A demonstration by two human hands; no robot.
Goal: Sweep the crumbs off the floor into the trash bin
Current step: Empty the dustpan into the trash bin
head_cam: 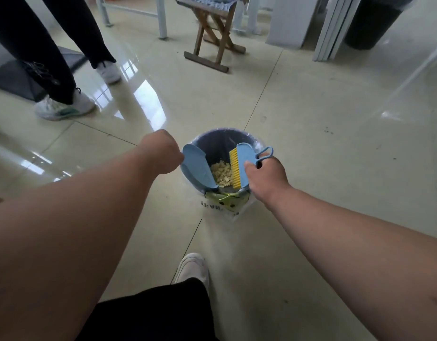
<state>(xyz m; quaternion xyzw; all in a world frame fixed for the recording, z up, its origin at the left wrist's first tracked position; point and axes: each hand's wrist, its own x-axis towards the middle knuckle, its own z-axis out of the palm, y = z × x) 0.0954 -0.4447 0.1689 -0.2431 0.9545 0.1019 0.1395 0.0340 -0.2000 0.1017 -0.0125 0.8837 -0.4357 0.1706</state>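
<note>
Emptying step now: left hand [161, 153] gripping the tilted dustpan [199, 168] over the trash bin [222, 140], right hand [264, 177] closed on the brush [241, 166], yellow bristles facing the pan. Crumbs [222, 174] lying inside the bin, between pan and brush. Next, probably brushing the pan's face clean, keeping both tools inside the rim.

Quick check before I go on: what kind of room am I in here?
Probably an office or workroom, though I can't be sure: glossy tiled floor, metal table legs, a folding wooden stool and a big black bin at the back.
</note>
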